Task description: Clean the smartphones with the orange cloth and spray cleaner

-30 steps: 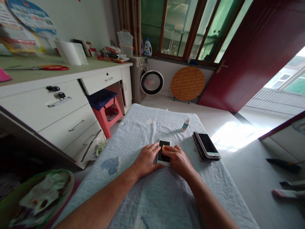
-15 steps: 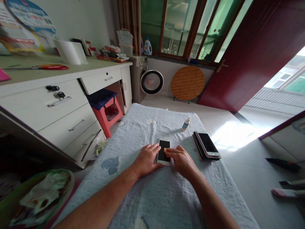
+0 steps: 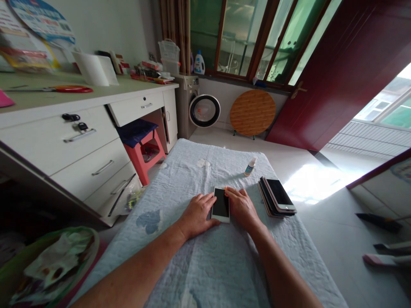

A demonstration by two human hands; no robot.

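Observation:
A white smartphone (image 3: 221, 205) with a dark screen lies face up on the cloth-covered table. My left hand (image 3: 198, 215) grips it from the left, fingers along its side and thumb at the lower edge. Over the phone's upper right corner, my right hand (image 3: 242, 207) pinches a small orange piece (image 3: 226, 191), mostly covered by the fingers; its kind is unclear. A small spray bottle (image 3: 250, 167) with a blue label stands upright beyond the right hand. To the right lies a stack of several phones (image 3: 278, 196), the top one white-framed with a black screen.
The table's pale blue quilted cloth (image 3: 189, 171) reaches its edges. A white drawer desk (image 3: 85, 141) and a red stool (image 3: 144, 154) are on the left. A waste basket (image 3: 94, 244) sits at lower left. A washing machine (image 3: 185, 105) has its door open.
My right hand has slid the orange piece from the middle of the screen up to the phone's top right corner. My left hand and the phone have stayed put.

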